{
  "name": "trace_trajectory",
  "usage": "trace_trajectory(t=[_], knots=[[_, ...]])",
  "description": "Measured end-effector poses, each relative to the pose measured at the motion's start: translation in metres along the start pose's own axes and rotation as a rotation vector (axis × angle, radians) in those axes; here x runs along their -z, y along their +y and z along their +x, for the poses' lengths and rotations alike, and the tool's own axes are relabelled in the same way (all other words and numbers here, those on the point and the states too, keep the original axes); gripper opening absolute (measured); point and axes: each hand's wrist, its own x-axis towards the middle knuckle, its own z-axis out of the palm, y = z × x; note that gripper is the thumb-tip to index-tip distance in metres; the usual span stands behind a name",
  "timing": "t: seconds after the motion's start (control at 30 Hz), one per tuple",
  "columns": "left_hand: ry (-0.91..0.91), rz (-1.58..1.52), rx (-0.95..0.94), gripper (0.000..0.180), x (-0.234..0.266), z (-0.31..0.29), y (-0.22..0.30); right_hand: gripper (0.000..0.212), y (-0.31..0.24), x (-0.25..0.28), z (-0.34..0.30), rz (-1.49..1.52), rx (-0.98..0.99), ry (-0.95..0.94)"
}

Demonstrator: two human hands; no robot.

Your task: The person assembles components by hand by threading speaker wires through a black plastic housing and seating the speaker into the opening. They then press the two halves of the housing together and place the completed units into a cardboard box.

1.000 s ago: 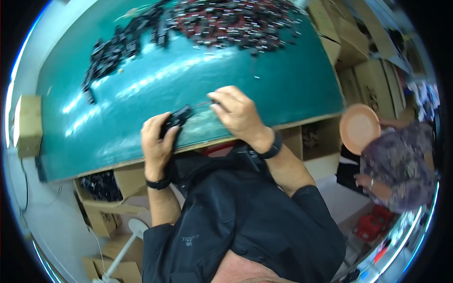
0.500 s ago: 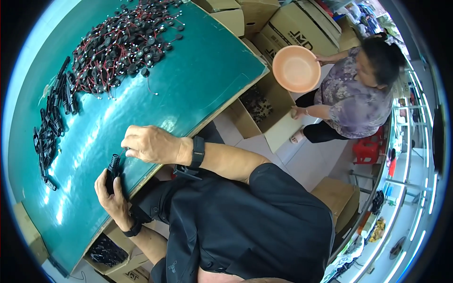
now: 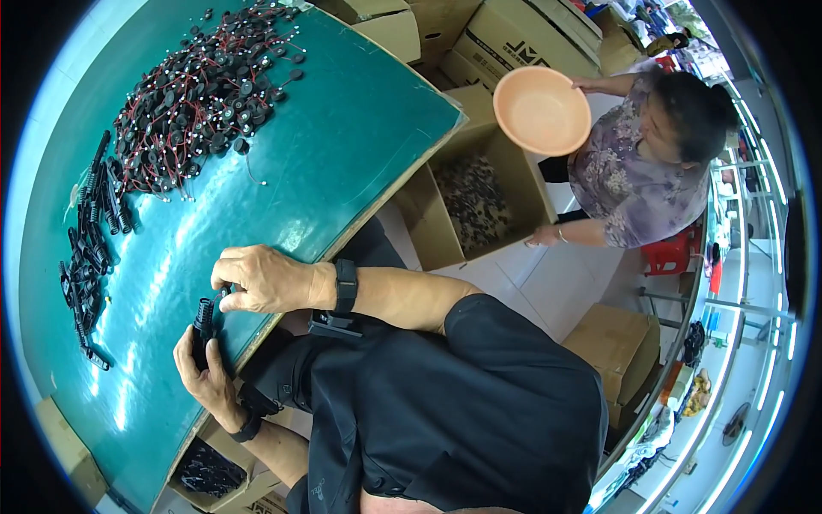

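My left hand (image 3: 205,381) is closed around a black plastic part with a ribbed, spring-like end (image 3: 204,313), held upright over the table's near edge. Just to its right, my right hand (image 3: 270,278) pinches a small dark round piece (image 3: 224,295) between thumb and fingers, close to the ribbed end. The exact kind of this piece is too small to make out. Further left on the green table (image 3: 334,163) lies a loose row of similar black ribbed parts (image 3: 86,257). Behind it spreads a big heap of small black discs with red wires (image 3: 205,94).
At the right a co-worker holds an orange basin (image 3: 544,111) above an open carton (image 3: 479,248) of small dark parts. Another carton (image 3: 227,441) with black pieces stands below the table's near edge. Closed cartons (image 3: 522,43) are stacked at the back.
My right hand has turned slightly, and a dark round piece now shows at its fingertips. The whole view has shifted a little. The co-worker's carton shows more of its inside.
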Motion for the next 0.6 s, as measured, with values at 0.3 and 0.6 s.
trace_trajectory(t=[0.3, 0.6], knots=[[-0.002, 0.014, -0.029, 0.038, 0.001, 0.001, -0.002, 0.019, 0.005, -0.004, 0.002, 0.039, 0.079, 0.04], [0.041, 0.001, -0.019, 0.039, 0.007, -0.003, 0.001, 0.02, -0.004, -0.008, 0.006, 0.174, -0.038, 0.004]])
